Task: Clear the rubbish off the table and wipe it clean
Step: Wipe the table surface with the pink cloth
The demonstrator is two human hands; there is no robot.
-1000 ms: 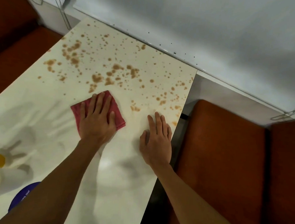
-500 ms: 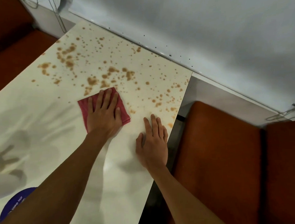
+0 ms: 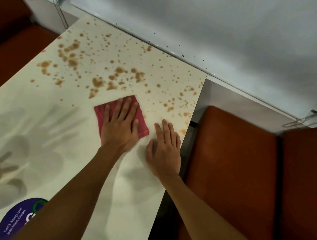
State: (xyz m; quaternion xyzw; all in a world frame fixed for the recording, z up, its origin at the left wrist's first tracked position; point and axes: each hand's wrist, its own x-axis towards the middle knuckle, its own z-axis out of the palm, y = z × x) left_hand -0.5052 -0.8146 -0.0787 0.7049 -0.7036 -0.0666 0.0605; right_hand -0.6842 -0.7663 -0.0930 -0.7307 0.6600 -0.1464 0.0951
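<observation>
1. As we look down over the pale desk [image 3: 45, 124], its near left corner carries a round purple sticker [image 3: 15, 224] reading "Let's keep our pantries clean". A white, blurred shape above the sticker is too soft for us to name.
2. Moving right, brown stains [image 3: 98, 82] speckle the far half of the desk, thickest near the middle and reaching up to the wall. The near half shows none, so we judge the wiping is under way with most of the mess left to do.
3. Near the middle, a folded red cloth [image 3: 143, 128] lies on the desk at the near edge of the stains. The left hand [image 3: 120, 128] presses down on it, palm flat.
4. Its fingers [image 3: 125, 110] are straight and fanned apart, not curled round the cloth. We take the spread as a way to keep the cloth flat, so its whole face rubs the surface.
5. Just beside the cloth and apart from it, the right hand [image 3: 164, 152] rests palm-down on the desk by its right edge. Its fingers lie straight and close together, holding nothing. It probably braces the body for the reach towards the wall.
6. Past the desk's right edge sits an orange seat [image 3: 228, 162], with the grey wall [image 3: 223, 35] behind it.
</observation>
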